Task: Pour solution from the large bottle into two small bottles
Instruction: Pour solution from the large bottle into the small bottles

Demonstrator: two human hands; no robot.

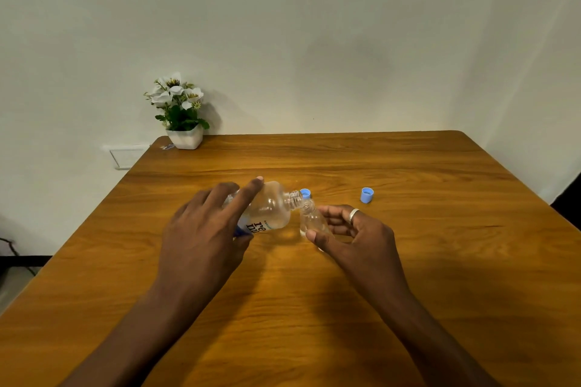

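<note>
My left hand (204, 229) holds the large clear bottle (272, 212) tipped on its side, its open neck pointing right. The neck meets the mouth of a small clear bottle (311, 220), which my right hand (355, 236) grips between thumb and fingers, tilted toward the large bottle. A little clear liquid shows in the small bottle's bottom. A blue cap (305, 193) lies just behind the two necks, and a second blue cap (367, 195) lies farther right on the wooden table (314, 308). I see no second small bottle.
A white pot of white flowers (182, 113) stands at the table's far left corner against the wall. A wall socket plate (127, 155) sits left of the table. The table edges run close on both sides.
</note>
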